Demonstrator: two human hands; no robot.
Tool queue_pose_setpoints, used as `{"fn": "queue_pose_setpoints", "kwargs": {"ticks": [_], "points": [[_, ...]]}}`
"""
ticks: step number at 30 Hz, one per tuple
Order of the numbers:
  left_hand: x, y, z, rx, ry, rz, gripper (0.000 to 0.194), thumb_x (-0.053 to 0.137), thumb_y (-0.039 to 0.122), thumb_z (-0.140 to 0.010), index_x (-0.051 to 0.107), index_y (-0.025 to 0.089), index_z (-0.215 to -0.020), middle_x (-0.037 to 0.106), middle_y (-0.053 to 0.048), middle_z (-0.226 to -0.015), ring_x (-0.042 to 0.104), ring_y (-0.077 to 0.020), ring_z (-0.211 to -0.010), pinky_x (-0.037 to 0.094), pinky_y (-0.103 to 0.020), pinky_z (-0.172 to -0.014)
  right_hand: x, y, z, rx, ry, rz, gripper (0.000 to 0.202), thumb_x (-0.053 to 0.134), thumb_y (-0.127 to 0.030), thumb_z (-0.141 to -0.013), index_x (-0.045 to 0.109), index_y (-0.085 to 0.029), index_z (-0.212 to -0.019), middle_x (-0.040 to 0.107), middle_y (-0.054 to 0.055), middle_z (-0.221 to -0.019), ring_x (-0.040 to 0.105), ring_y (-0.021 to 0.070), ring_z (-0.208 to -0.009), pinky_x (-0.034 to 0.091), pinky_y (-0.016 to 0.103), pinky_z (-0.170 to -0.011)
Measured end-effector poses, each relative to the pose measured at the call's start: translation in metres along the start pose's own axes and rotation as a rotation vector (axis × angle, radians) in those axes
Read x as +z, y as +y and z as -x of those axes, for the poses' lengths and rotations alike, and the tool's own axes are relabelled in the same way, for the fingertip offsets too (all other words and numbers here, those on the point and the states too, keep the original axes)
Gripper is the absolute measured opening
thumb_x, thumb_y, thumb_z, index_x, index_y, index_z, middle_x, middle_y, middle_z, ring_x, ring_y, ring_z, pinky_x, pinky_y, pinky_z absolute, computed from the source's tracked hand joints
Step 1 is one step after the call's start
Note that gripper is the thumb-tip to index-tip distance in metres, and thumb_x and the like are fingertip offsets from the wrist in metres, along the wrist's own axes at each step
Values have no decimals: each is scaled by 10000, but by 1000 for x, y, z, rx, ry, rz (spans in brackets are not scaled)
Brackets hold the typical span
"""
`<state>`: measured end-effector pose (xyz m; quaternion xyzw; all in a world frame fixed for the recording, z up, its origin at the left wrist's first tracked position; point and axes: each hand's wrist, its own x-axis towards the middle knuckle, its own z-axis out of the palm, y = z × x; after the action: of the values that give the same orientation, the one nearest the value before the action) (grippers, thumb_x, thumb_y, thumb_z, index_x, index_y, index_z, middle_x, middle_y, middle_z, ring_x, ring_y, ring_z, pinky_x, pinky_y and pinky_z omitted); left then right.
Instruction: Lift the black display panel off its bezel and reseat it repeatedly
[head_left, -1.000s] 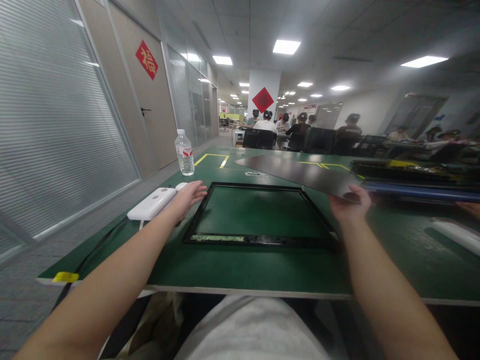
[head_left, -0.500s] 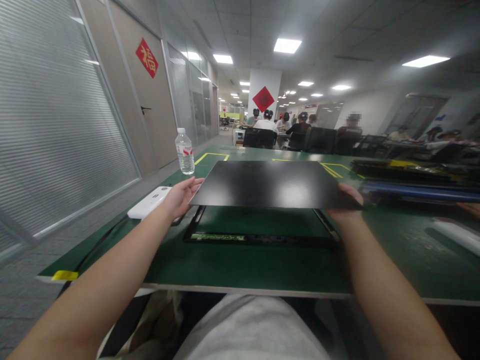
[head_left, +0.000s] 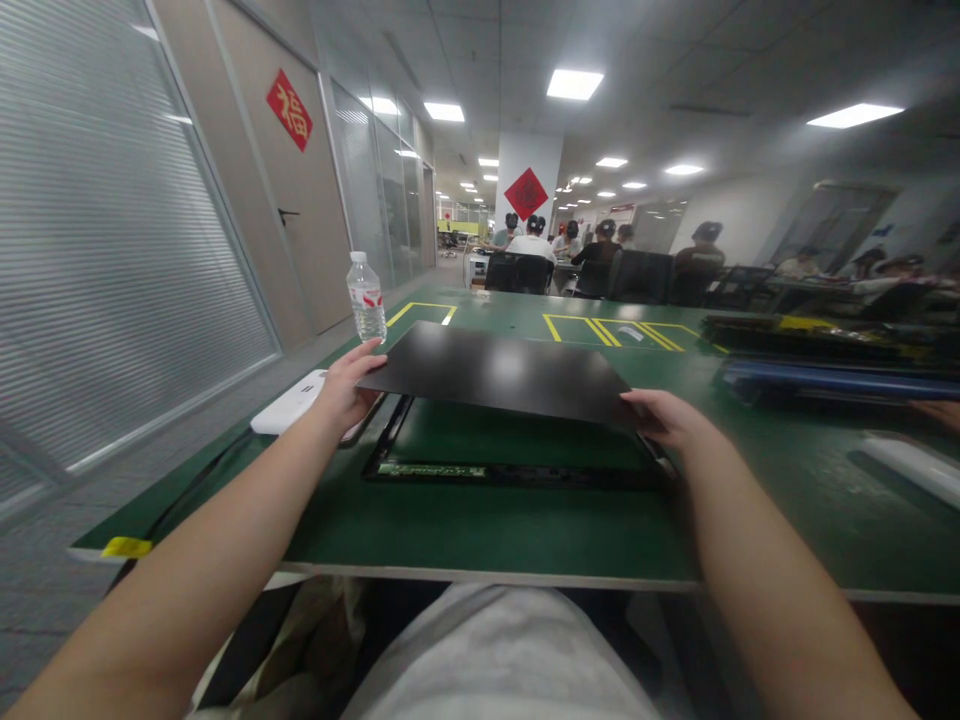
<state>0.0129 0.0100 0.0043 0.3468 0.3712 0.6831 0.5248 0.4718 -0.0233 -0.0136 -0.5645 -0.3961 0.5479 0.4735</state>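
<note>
A thin black panel [head_left: 499, 370] is held above the green table, tilted down toward its right side. My left hand [head_left: 351, 385] grips its left edge, thumb or fingers over the top. At the right edge, my right hand [head_left: 664, 415] pinches the near corner, with the rest of the fingers below. Under the panel a black rectangular frame [head_left: 517, 477] lies on the table, a green circuit strip [head_left: 431, 470] along its near left side. The panel hides the frame's far side.
A water bottle [head_left: 367, 300] and a white device [head_left: 289, 403] stand left on the green table [head_left: 495, 535]. Dark panels and a blue-edged item [head_left: 825, 380] lie at the right, near a white object [head_left: 915, 465]. Another person's hand [head_left: 937, 412] shows at the right edge. People sit far back.
The black panel has shifted left and now tilts, its right side lower. My right hand has moved left with it and changed its hold to a pinch. My left hand has closed on its edge.
</note>
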Motion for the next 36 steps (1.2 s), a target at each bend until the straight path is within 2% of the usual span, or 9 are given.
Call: {"fn": "queue_pose_setpoints", "kwargs": {"ticks": [4, 9, 15, 21, 25, 30, 36], "points": [[3, 3, 4, 42, -18, 6, 493, 692, 6, -585, 720, 131, -1061, 691, 7, -590, 601, -121, -469, 456, -184, -421, -4, 2, -8, 124, 14, -54, 140, 529, -132, -836, 643, -177, -769, 693, 56, -652, 654, 181, -599, 555, 295, -641], [7, 5, 9, 60, -16, 9, 495, 691, 16, -583, 718, 127, -1064, 708, -12, -613, 614, -132, -493, 479, -198, -453, -9, 4, -15, 111, 110, -145, 150, 528, -68, -829, 635, -164, -788, 663, 36, -634, 620, 124, -563, 520, 215, -583], [6, 7, 10, 6, -71, -28, 470, 723, 71, -601, 733, 146, -1065, 723, -3, -683, 613, -125, -521, 459, -200, -464, -8, 4, -12, 121, 131, -109, 97, 563, -127, -856, 627, -149, -925, 664, 59, -682, 642, 146, -594, 545, 228, -567], [5, 7, 9, -25, -104, -45, 497, 739, 85, -572, 738, 148, -1066, 738, -5, -732, 616, -124, -558, 456, -201, -497, -8, 0, -7, 85, 263, 11, 247, 540, -147, -881, 594, -121, -1121, 688, 105, -724, 678, 180, -623, 558, 250, -565], [4, 6, 9, -25, -105, -53, 478, 746, 101, -565, 745, 161, -1039, 744, -8, -762, 617, -125, -576, 457, -201, -504, -6, -3, -5, 78, 315, 78, 246, 539, -169, -897, 610, -103, -1123, 702, 118, -707, 677, 173, -595, 550, 235, -545], [4, 6, 10, -36, -142, -94, 456, 743, 118, -570, 748, 157, -1024, 750, -21, -822, 628, -140, -619, 463, -216, -533, -5, -5, -3, 72, 356, 118, 224, 557, -154, -880, 641, -95, -1079, 702, 104, -660, 631, 137, -517, 472, 184, -444], [7, 7, 14, -60, -166, -112, 478, 739, 110, -563, 747, 158, -1038, 766, -38, -900, 639, -142, -639, 460, -209, -528, -10, -2, -8, 52, 392, 193, 243, 578, -149, -850, 663, -93, -1070, 711, 105, -650, 467, 86, -392, 339, 178, -347]]}}
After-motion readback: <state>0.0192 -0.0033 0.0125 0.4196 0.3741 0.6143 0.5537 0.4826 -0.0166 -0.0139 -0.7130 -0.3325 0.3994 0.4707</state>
